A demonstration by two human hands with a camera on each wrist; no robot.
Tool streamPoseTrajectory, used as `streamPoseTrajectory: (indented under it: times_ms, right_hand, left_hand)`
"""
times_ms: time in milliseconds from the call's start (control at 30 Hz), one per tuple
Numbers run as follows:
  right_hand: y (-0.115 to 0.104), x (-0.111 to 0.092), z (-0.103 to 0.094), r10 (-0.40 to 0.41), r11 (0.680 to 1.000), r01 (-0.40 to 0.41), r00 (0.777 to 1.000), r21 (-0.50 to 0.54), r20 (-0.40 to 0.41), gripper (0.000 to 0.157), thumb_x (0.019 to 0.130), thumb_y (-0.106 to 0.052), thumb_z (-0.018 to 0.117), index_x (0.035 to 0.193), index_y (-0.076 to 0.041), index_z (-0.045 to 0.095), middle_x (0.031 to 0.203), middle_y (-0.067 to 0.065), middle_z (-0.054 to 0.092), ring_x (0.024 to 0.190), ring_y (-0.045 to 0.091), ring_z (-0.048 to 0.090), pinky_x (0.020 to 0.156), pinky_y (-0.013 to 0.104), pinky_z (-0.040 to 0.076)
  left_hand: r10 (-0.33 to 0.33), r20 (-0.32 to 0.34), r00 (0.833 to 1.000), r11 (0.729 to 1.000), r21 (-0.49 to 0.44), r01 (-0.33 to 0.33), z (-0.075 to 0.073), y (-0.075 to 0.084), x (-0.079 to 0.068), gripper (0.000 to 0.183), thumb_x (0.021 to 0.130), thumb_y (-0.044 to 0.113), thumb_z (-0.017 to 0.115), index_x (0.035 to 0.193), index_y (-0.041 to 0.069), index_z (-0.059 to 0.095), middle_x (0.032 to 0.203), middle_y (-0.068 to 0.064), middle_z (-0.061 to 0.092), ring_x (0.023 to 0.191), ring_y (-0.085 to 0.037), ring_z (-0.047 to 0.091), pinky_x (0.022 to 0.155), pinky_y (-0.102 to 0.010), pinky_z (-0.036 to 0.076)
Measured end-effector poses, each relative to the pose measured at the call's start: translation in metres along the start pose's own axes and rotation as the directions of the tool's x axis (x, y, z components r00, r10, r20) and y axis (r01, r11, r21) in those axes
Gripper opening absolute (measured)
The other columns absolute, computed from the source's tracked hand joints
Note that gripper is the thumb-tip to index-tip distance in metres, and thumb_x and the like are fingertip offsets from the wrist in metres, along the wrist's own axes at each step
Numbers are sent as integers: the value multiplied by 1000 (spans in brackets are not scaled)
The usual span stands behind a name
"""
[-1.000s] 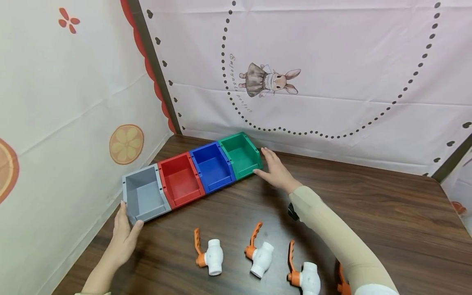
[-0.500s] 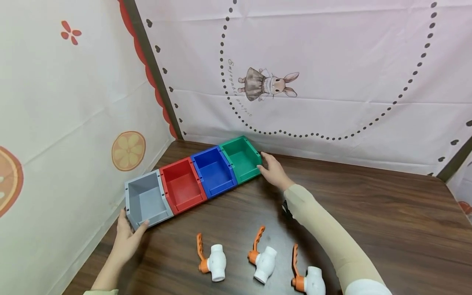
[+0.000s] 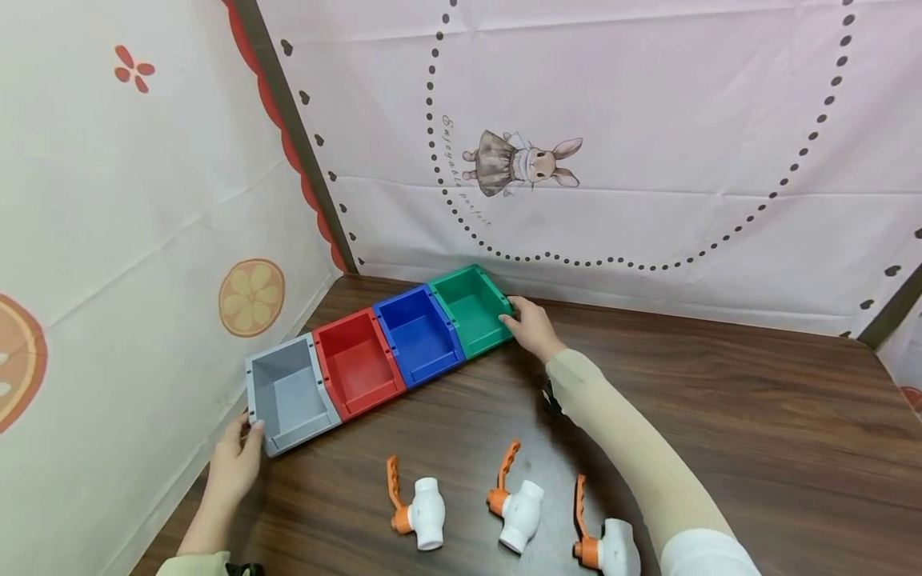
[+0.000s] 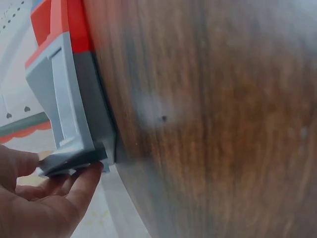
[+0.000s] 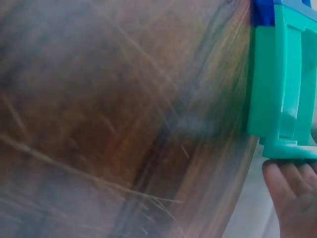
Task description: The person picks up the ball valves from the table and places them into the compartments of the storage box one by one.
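A row of joined plastic bins lies slantwise on the table in the head view: grey [image 3: 291, 400], red [image 3: 358, 364], blue [image 3: 419, 336] and green [image 3: 471, 312]. My left hand [image 3: 234, 464] is at the grey bin's outer end; in the left wrist view its fingertips [image 4: 94, 171] touch the end wall, with the thumb beside the edge. At the far end my right hand [image 3: 535, 328] pinches the green bin's side wall, thumb over the rim and fingers outside. The right wrist view shows those fingers [image 5: 280, 181] against the green wall.
Several white ball valves with orange handles lie nearer the front, a left one [image 3: 428, 512], a middle one [image 3: 522, 512] and a right one [image 3: 618, 544]. A printed cloth [image 3: 648, 160] hangs behind the wooden table [image 3: 720, 384], and another cloth [image 3: 144, 320] hangs at the left.
My left thumb has moved from the grey bin's front wall to its outer end. The right hand has closed onto the green bin's side, its thumb now over the rim.
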State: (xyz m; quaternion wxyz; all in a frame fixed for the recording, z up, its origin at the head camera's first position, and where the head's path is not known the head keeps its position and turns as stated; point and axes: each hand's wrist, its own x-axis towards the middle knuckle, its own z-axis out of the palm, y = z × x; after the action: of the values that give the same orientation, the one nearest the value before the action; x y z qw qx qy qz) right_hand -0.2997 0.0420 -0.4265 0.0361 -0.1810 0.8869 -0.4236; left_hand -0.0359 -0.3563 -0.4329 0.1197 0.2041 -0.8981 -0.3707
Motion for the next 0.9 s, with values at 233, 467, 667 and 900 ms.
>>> streamPoseTrajectory:
  times_ms: [233,467,667,900]
  right_hand:
    - [3,3,4,42,999,-43,997,-16,-58,42,95,-20,60,130,1,52,127,21,58,116,33,55,94,44,48]
    - [5,4,6,39,999,-40,993,-4,-109,38,94,-18,61,125,3,55,122,22,60,112,33,57,91,44,50]
    - [4,8,5,38,999,-38,994,2,-102,38,94,-17,61,125,4,55,122,23,59,112,33,57,92,45,49]
    - [3,10,6,52,999,-52,993,9,-102,37,93,-15,62,125,4,55,122,23,60,111,34,57,91,44,50]
  left_hand:
    - [-28,-40,999,1000,1,28,1,-3,1,46,104,22,31,129,-15,41,123,-40,47,113,-50,46,92,-60,39]
    - [-43,-20,999,999,-6,43,1,-1,3,47,104,25,32,130,-14,40,125,-39,47,115,-49,46,94,-59,39]
    - [-69,2,998,998,-10,69,-2,2,7,49,103,29,36,129,-13,42,130,-38,45,118,-47,48,93,-29,48]
    - [-31,-26,999,999,34,32,-3,4,13,41,100,20,45,123,-15,47,117,-37,55,94,-21,62,64,4,30]
